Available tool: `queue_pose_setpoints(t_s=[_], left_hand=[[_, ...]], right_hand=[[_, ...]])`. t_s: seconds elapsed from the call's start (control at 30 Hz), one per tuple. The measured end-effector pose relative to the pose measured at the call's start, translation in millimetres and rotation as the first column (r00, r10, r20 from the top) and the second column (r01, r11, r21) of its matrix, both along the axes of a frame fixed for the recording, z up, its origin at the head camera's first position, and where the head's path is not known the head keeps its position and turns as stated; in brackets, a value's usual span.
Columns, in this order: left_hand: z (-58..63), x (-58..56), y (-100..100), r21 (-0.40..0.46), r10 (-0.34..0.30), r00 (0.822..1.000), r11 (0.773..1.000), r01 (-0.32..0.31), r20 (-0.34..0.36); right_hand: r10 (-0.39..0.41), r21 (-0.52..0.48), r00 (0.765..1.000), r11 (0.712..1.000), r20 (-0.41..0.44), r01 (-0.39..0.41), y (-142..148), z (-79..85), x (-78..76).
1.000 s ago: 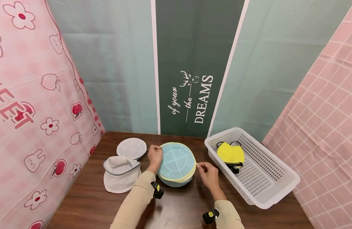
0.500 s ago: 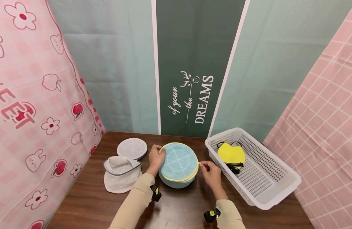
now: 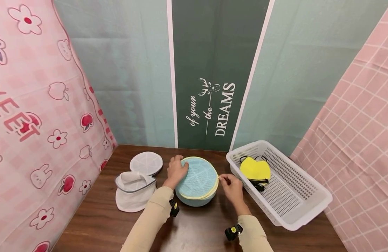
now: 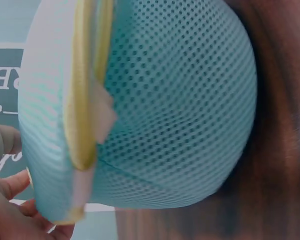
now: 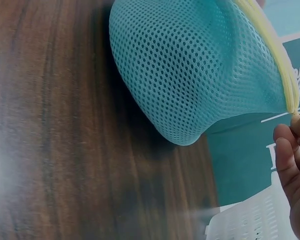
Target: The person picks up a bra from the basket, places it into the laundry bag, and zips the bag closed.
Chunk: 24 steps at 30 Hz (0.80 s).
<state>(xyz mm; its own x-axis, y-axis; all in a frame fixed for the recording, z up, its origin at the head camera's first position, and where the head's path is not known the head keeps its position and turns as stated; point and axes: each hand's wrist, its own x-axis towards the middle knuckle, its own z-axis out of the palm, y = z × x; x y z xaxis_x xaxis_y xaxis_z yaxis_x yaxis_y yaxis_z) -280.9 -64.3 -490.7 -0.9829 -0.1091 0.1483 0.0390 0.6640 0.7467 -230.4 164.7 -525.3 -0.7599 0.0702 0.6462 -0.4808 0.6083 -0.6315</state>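
Observation:
A round light-blue mesh laundry bag (image 3: 198, 178) with yellow zipper trim stands upright on the table, its flat mesh lid facing up. At its left rim lies my left hand (image 3: 177, 170), fingers spread over the edge and thumb on the lid. The left wrist view shows that hand's fingers (image 4: 15, 184) against the bag's top. At the right rim my right hand (image 3: 232, 189) pinches the end of the yellow trim, also seen in the right wrist view, where the bag's mesh side (image 5: 175, 65) is drawn out toward the fingers (image 5: 289, 160).
Left of the bag are a round white mesh bag (image 3: 146, 162) and an opened white bag with grey trim (image 3: 134, 196). A white plastic basket (image 3: 295, 210) to the right contains a yellow item (image 3: 255, 168) with black trim. A fabric backdrop stands behind the table.
My left hand has shifted right and loosened from gripping the rim to lying spread over it. My right hand keeps its pinch at the right edge, slightly further back; the bag has shifted slightly right.

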Motion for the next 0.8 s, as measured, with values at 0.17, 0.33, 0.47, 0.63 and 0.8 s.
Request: queue_pose_setpoints(t_s=[0.17, 0.33, 0.47, 0.63, 0.8], left_hand=[[7.7, -6.8, 7.3, -0.112, -0.063, 0.998, 0.992, 0.062, -0.01], [12.6, -9.9, 14.0, -0.248, -0.155, 0.988, 0.958, 0.144, -0.023], [15.0, -9.3, 18.1, -0.321, -0.229, 0.972, 0.925, 0.202, -0.049], [16.1, -7.3, 23.4, -0.377, -0.339, 0.937, 0.881, 0.285, -0.083], [14.1, -5.8, 26.8, -0.424, -0.437, 0.894, 0.831, 0.36, -0.097]], right_hand=[[0.016, 0.022, 0.999, 1.0, 0.032, -0.017, -1.8, 5.1, -5.2], [0.025, 0.018, 0.999, 1.0, 0.043, -0.025, -2.6, 8.3, -8.4], [0.037, 0.026, 0.999, 0.999, 0.035, -0.038, -2.8, 8.3, -11.0], [0.051, 0.049, 0.998, 0.997, 0.037, -0.053, -3.0, 7.2, -14.8], [0.062, 0.061, 0.997, 0.996, 0.043, -0.065, -3.9, 7.6, -16.5]])
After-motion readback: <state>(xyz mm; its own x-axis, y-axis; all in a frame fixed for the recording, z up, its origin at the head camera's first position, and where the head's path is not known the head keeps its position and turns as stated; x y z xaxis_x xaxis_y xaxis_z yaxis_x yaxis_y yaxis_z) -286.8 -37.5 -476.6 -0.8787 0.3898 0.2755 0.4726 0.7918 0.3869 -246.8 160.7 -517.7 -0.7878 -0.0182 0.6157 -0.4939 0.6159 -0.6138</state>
